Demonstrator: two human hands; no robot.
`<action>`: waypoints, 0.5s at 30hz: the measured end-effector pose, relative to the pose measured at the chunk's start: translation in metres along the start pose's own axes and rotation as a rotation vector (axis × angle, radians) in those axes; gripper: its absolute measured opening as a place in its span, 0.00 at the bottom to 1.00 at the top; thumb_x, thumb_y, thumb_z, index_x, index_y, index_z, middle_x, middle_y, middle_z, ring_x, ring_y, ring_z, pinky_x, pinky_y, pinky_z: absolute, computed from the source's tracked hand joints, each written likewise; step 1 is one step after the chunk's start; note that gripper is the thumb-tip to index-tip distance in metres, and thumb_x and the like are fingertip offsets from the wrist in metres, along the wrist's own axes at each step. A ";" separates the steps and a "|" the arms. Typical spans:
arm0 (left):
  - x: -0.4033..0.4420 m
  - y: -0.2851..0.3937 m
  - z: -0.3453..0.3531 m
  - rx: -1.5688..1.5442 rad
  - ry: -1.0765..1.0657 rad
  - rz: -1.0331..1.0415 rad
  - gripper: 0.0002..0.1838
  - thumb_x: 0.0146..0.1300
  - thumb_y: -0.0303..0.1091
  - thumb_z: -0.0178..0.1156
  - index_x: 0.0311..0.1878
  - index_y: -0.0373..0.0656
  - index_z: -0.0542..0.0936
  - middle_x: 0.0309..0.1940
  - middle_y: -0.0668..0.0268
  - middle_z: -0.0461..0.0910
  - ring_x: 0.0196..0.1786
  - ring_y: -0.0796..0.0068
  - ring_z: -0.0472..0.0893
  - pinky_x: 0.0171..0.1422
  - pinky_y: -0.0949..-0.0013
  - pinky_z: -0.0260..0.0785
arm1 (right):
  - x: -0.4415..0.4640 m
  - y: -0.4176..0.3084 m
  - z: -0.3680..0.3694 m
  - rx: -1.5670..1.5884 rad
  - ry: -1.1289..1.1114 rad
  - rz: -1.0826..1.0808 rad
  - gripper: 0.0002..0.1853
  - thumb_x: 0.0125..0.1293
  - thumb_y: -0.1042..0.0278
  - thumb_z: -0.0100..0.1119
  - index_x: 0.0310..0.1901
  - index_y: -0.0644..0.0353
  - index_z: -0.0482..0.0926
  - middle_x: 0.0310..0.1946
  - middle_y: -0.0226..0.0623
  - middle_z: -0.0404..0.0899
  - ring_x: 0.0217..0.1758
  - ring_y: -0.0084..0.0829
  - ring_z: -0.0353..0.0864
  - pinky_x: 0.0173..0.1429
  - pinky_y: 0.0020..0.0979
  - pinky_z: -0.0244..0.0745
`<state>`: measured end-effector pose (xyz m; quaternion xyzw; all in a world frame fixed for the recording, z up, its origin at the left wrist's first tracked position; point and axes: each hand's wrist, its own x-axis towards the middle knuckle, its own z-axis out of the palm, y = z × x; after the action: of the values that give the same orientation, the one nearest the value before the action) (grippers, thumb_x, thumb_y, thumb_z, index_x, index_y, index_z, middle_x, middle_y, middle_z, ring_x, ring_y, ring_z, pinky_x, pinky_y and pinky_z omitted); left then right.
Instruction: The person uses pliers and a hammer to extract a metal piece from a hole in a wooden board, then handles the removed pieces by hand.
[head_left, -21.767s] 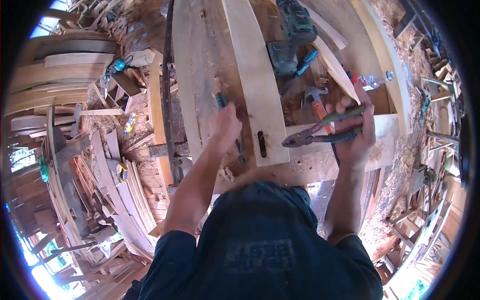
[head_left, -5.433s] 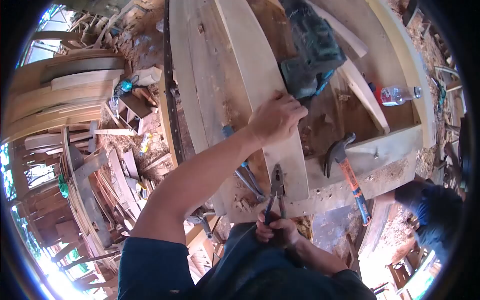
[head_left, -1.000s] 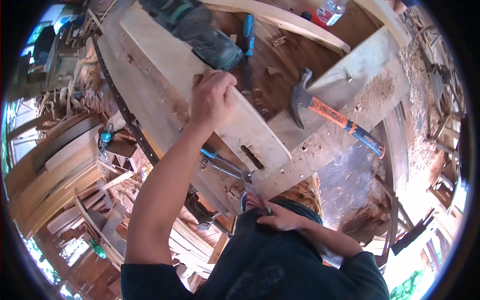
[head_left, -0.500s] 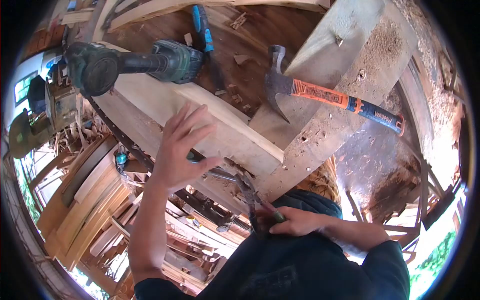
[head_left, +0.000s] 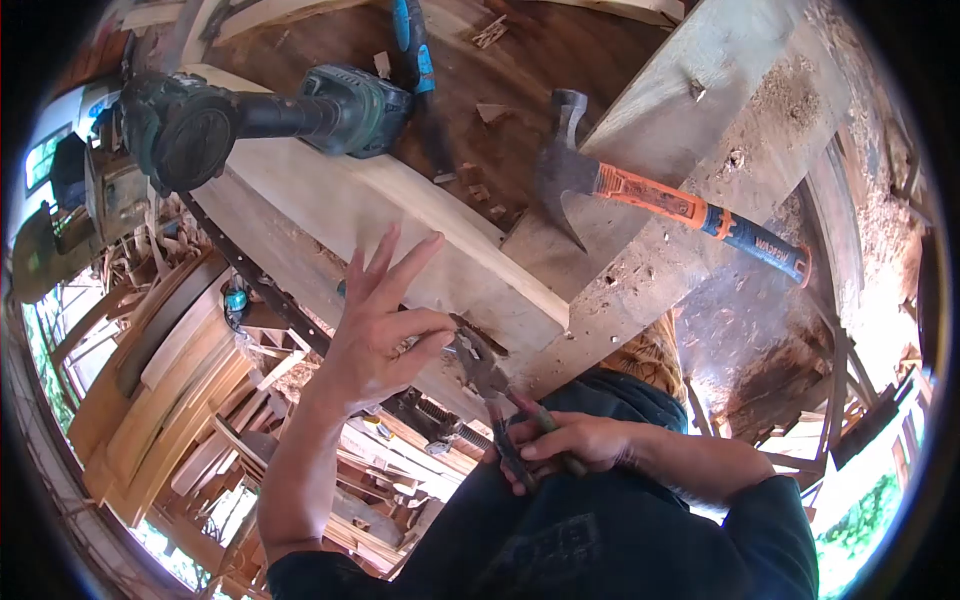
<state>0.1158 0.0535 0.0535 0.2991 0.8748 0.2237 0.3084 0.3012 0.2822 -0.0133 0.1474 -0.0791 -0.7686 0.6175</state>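
My right hand (head_left: 575, 442) is closed on the handles of a pair of pliers (head_left: 487, 375), held close to my shirt. The worn metal jaws point up and left toward the workpiece edge. My left hand (head_left: 375, 345) is beside the jaws, thumb and index finger drawn together in a pinch, the other fingers spread. Whatever is between those fingertips is too small or hidden to name. Behind the hand lies a pale wooden beam (head_left: 400, 215). A narrow dark slot (head_left: 482, 335) shows in the wood by the jaws. Part of a teal-ended thing (head_left: 342, 288) shows behind my left hand.
A claw hammer (head_left: 650, 192) with an orange and blue handle rests on the wide board (head_left: 690, 230). A dark green cordless power tool (head_left: 270, 118) lies on the beam. Behind it is a blue-handled tool (head_left: 415, 50). Stacked curved wood (head_left: 165, 365) stands at left.
My left hand has moved down toward the plier jaws, and its thumb and index finger have come together. The pliers have shifted slightly, with more of the handles and right fingers showing.
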 end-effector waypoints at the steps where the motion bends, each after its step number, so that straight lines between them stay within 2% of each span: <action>1: -0.001 0.000 0.000 -0.010 -0.002 -0.007 0.05 0.55 0.34 0.73 0.35 0.49 0.90 0.78 0.59 0.62 0.84 0.49 0.48 0.81 0.36 0.35 | -0.001 -0.001 0.001 0.022 0.005 -0.004 0.27 0.74 0.64 0.55 0.70 0.68 0.66 0.53 0.43 0.80 0.56 0.34 0.81 0.67 0.36 0.74; 4: -0.006 0.001 0.003 -0.061 0.035 -0.016 0.05 0.55 0.32 0.71 0.36 0.47 0.89 0.78 0.58 0.63 0.84 0.49 0.48 0.82 0.38 0.35 | -0.003 -0.010 0.010 0.094 -0.003 -0.021 0.28 0.74 0.60 0.57 0.69 0.67 0.66 0.51 0.43 0.81 0.54 0.36 0.82 0.65 0.38 0.74; 7: -0.014 0.002 0.009 -0.080 0.093 -0.042 0.07 0.56 0.30 0.70 0.38 0.46 0.89 0.77 0.55 0.63 0.83 0.48 0.52 0.82 0.44 0.42 | -0.001 -0.011 0.006 0.125 -0.041 -0.028 0.29 0.73 0.59 0.58 0.69 0.66 0.66 0.50 0.41 0.81 0.51 0.35 0.82 0.61 0.38 0.76; 10: -0.026 0.009 0.028 -0.124 0.380 -0.135 0.09 0.59 0.30 0.68 0.43 0.43 0.85 0.69 0.54 0.72 0.74 0.48 0.66 0.76 0.47 0.56 | -0.005 -0.013 0.004 0.158 -0.013 0.001 0.27 0.73 0.59 0.59 0.67 0.64 0.68 0.44 0.37 0.79 0.46 0.31 0.81 0.56 0.35 0.76; 13: -0.041 0.025 0.054 -0.335 0.657 -0.390 0.10 0.63 0.28 0.66 0.47 0.39 0.81 0.57 0.55 0.79 0.59 0.56 0.77 0.65 0.60 0.67 | -0.008 -0.012 0.003 0.129 0.048 0.010 0.23 0.73 0.58 0.59 0.62 0.63 0.71 0.37 0.32 0.75 0.39 0.26 0.75 0.49 0.33 0.74; 14: -0.050 0.031 0.070 -0.393 0.672 -0.477 0.10 0.66 0.29 0.65 0.47 0.37 0.78 0.45 0.59 0.80 0.49 0.67 0.79 0.54 0.66 0.70 | -0.008 -0.013 0.003 0.105 0.066 0.006 0.21 0.73 0.58 0.59 0.60 0.62 0.72 0.35 0.30 0.73 0.37 0.24 0.73 0.46 0.32 0.73; 15: -0.056 0.042 0.079 -0.552 0.618 -0.575 0.10 0.67 0.31 0.64 0.47 0.37 0.78 0.43 0.61 0.80 0.47 0.70 0.79 0.52 0.67 0.70 | -0.009 -0.016 0.005 0.112 0.097 0.025 0.20 0.72 0.59 0.60 0.58 0.62 0.71 0.34 0.30 0.72 0.36 0.24 0.72 0.45 0.32 0.73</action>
<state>0.2205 0.0633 0.0446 -0.1272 0.8804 0.4309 0.1517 0.2867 0.2941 -0.0125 0.2178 -0.0937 -0.7472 0.6209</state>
